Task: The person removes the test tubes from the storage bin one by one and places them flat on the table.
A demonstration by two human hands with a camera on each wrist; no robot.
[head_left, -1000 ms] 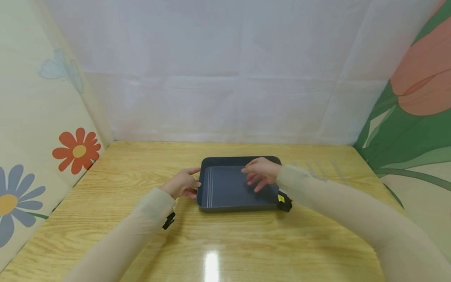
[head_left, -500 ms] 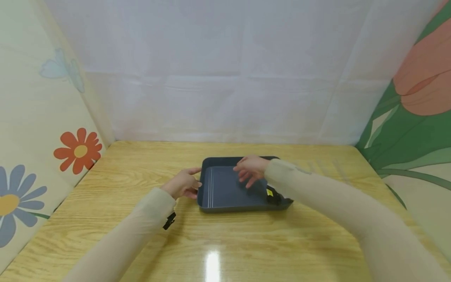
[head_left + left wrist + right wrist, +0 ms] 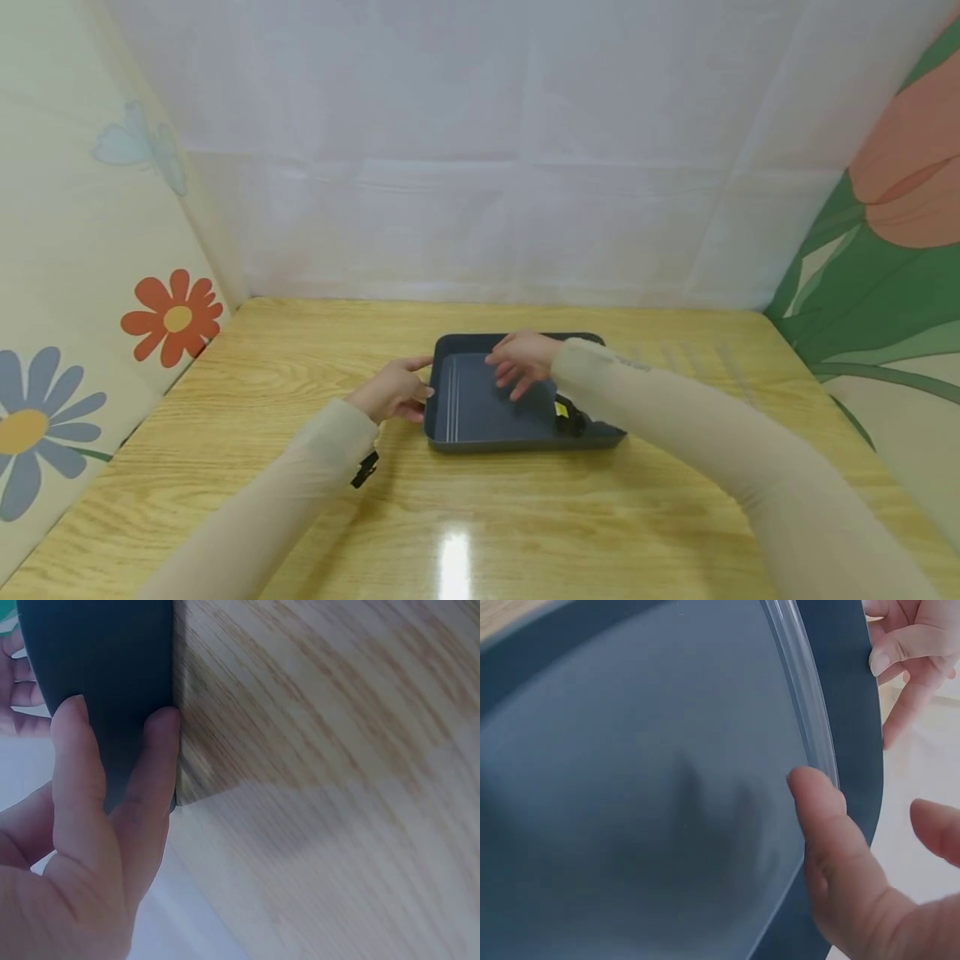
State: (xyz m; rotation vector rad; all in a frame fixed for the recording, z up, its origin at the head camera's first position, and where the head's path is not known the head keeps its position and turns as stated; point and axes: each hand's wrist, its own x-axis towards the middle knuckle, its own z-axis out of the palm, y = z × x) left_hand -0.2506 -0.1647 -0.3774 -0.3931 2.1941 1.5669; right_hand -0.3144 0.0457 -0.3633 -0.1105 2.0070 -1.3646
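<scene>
A dark blue-grey rectangular tray [image 3: 517, 447] lies on the wooden table. Slim clear rods [image 3: 452, 400] rest side by side along its left end. My left hand [image 3: 390, 390] touches the tray's outer left wall; in the left wrist view two fairly straight fingertips press flat on that wall [image 3: 112, 645]. Above the tray floor, my right hand [image 3: 525, 360] hovers with loosely bent, spread fingers and nothing visible between them. The right wrist view has one of its fingertips overlapping the lower end of the clear rods [image 3: 799, 667], and its shadow falls on the tray.
Several more clear rods [image 3: 738, 375] lie on the table to the right, beyond the right forearm and partly hidden by it. A white cloth [image 3: 480, 208] hangs behind the table's far edge. Flower-printed panels [image 3: 172, 317] stand on both sides.
My right hand has moved left over the tray, closer to the rods inside. The left hand keeps its place at the tray's left wall, and the head view has shifted slightly.
</scene>
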